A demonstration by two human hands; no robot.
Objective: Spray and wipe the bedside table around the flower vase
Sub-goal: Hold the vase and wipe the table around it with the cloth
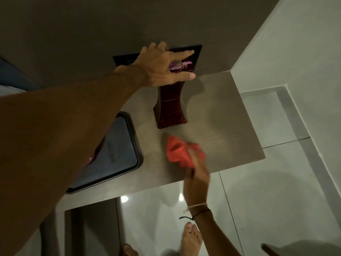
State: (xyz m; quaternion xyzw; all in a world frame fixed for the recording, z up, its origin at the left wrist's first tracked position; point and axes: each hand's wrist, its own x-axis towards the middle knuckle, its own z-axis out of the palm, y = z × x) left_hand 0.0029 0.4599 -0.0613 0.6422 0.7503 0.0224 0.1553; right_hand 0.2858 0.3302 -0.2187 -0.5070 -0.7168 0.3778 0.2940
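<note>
Here the vase (170, 106) is steadied at its top by the left hand (162, 68), presumably against tipping, while a red cloth (180, 151), bunched in the right hand (196, 179), is pressed to the table (227, 115) just near of it.

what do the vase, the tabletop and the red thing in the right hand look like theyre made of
Vase: dark red, glossy and speckled, probably glazed ceramic or glass; which one is unclear.
Tabletop: pale grey-brown with fine straight grain lines and a matte finish, likely wood veneer or laminate.
Red cloth: soft fabric, bunched and folded in the right hand; motion blur hides the weave.
</note>
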